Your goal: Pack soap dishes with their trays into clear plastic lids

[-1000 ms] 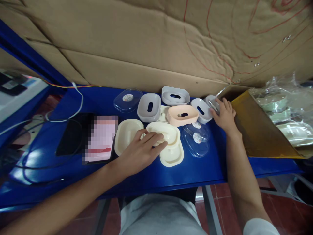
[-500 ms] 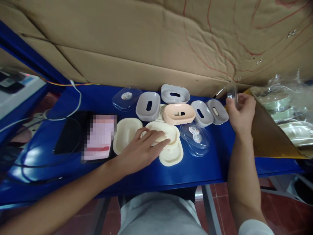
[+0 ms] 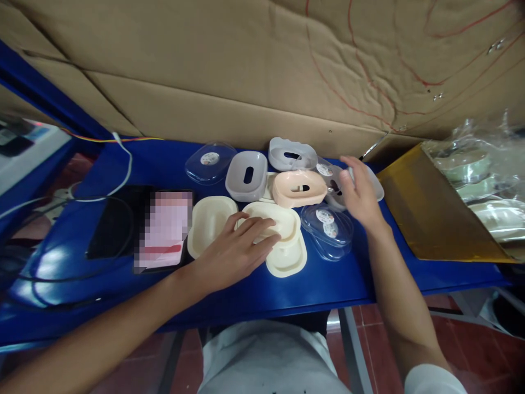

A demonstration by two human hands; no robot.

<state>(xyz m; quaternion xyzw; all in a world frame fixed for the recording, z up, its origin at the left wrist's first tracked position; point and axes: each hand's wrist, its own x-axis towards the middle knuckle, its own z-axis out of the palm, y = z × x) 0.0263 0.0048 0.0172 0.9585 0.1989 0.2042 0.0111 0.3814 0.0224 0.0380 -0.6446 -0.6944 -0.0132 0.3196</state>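
My left hand (image 3: 241, 249) lies with its fingers apart on a cream dish (image 3: 289, 216), which overlaps another cream dish (image 3: 293, 260). A third cream dish (image 3: 211, 216) sits left of it. My right hand (image 3: 363, 191) grips the edge of a clear plastic lid (image 3: 326, 167) with a round sticker, held over the grey slotted dishes at the right; the lid partly covers them. Beside it stands a peach slotted dish (image 3: 299, 189). Two grey slotted dishes, one rounded (image 3: 246, 175) and one wavy-edged (image 3: 293, 153), stand behind. Two stacked clear lids (image 3: 328, 227) lie below the held one.
Another clear lid (image 3: 211, 164) lies at the back left. A phone (image 3: 166, 232) with a blurred screen and a black object (image 3: 110, 230) with cables are at the left. At the right, an open cardboard box (image 3: 430, 213) holds bagged dishes. Cardboard (image 3: 205, 71) lines the table's back.
My right hand has moved left from beside the box, bringing the clear lid over the grey dishes. My left hand has stayed on the cream dish.
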